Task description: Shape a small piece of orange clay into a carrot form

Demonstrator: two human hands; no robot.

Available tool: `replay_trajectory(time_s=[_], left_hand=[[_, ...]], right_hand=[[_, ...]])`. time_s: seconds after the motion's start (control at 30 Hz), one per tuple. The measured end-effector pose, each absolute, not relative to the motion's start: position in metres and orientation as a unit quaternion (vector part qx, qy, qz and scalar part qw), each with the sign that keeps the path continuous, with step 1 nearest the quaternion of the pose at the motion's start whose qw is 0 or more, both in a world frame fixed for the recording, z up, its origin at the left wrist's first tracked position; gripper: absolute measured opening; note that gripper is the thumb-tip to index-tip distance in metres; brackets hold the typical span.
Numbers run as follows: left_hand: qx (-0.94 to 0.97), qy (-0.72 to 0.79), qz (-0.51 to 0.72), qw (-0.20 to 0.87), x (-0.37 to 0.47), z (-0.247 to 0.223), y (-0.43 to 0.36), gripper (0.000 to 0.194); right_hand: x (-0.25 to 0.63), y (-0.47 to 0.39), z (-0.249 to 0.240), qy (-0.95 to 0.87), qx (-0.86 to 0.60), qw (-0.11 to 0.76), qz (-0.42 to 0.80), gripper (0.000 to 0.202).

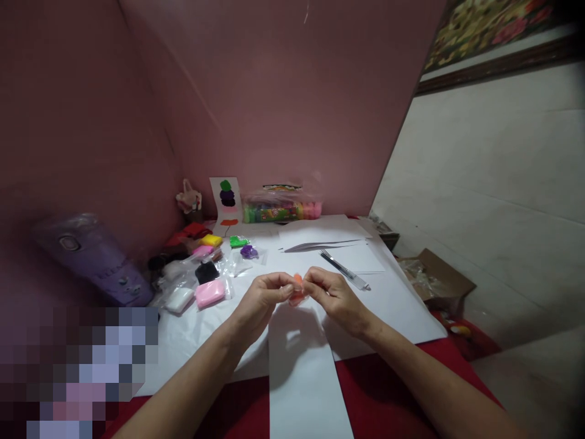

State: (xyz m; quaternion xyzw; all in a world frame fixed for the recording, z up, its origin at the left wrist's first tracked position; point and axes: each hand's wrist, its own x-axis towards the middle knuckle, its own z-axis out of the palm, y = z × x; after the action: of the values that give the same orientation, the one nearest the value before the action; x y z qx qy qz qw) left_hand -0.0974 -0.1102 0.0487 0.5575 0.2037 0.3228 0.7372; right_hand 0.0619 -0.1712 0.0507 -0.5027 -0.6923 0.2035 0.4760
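Observation:
Between my two hands is a small orange lump of modelling clay, which looks wrapped in clear plastic. My left hand pinches its left side with thumb and finger. From the right, my right hand is closed on its edge, the other fingers curled in. Fingertips hide part of the lump. Below them a white paper strip runs over the table's front edge. Left of my hands lie clay packets, among them a pink packet, a white packet and a black packet.
White paper covers the red cloth. Right of centre lie slim metal tools. A clear bag of coloured clay and a painted card stand at the wall. A purple bottle is left, a cardboard box right.

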Motion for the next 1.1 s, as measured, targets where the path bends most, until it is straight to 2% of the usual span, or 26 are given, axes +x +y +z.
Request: replay_trajectory(time_s=[0.07,0.17,0.3,0.4,0.53,0.67,0.73,0.93,1.1], left_hand=[[0.535,0.21,0.319,0.753,-0.097,0.049,-0.11,0.014],[0.528,0.24,0.338,0.741,-0.096,0.049,-0.108,0.02],[0.529,0.268,0.369,0.716,-0.095,0.05,-0.106,0.023],[0.536,0.278,0.384,0.699,-0.095,0.049,-0.106,0.023],[0.565,0.271,0.397,0.67,-0.095,0.047,-0.109,0.024],[0.587,0.278,0.401,0.647,-0.094,0.046,-0.113,0.022],[0.596,0.272,0.395,0.644,-0.093,0.045,-0.114,0.021],[0.572,0.268,0.398,0.665,-0.093,0.044,-0.112,0.024],[0.581,0.244,0.393,0.669,-0.091,0.044,-0.113,0.024]], right_hand=[[0.063,-0.171,0.049,-0.685,-0.513,0.478,0.198,0.027],[0.066,-0.168,0.045,-0.658,-0.531,0.502,0.18,0.014],[0.068,-0.166,0.039,-0.62,-0.506,0.569,0.188,0.028],[0.066,-0.168,0.038,-0.619,-0.463,0.602,0.201,0.025],[0.062,-0.173,0.039,-0.677,-0.453,0.574,0.092,0.016],[0.058,-0.176,0.037,-0.709,-0.448,0.545,0.025,0.022],[0.056,-0.176,0.037,-0.7,-0.451,0.553,0.033,0.021],[0.057,-0.174,0.043,-0.605,-0.457,0.647,0.081,0.012],[0.057,-0.171,0.039,-0.659,-0.435,0.602,0.114,0.017]])
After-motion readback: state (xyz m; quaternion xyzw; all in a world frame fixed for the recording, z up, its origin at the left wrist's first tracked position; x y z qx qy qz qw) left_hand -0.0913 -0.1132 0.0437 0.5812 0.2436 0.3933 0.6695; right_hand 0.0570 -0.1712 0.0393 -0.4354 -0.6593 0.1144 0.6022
